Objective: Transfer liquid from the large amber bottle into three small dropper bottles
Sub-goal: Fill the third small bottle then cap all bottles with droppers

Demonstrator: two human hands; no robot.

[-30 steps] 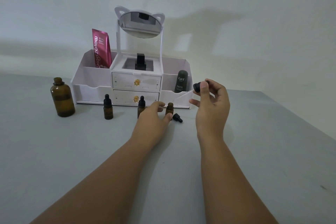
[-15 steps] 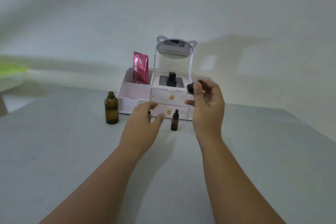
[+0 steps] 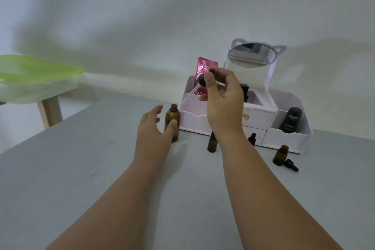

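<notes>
White organiser [image 3: 292, 138] holds a pink sachet [image 3: 204, 68], dark tube [image 3: 291, 119] — mirror [image 3: 251, 56] above; green-topped stool [image 3: 38, 79] left.

Left hand [image 3: 152, 135] open; right hand [image 3: 222, 98] pinching (raised).

Two bare forearms, seemingly sleeveless; left hand [image 3: 151, 136], right hand [image 3: 223, 99].

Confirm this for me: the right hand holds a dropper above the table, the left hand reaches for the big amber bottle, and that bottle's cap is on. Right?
Not quite. In the head view the large amber bottle is uncapped, its neck open. The rest holds: the right hand pinches the dropper, and the left hand reaches for the bottle.
</notes>
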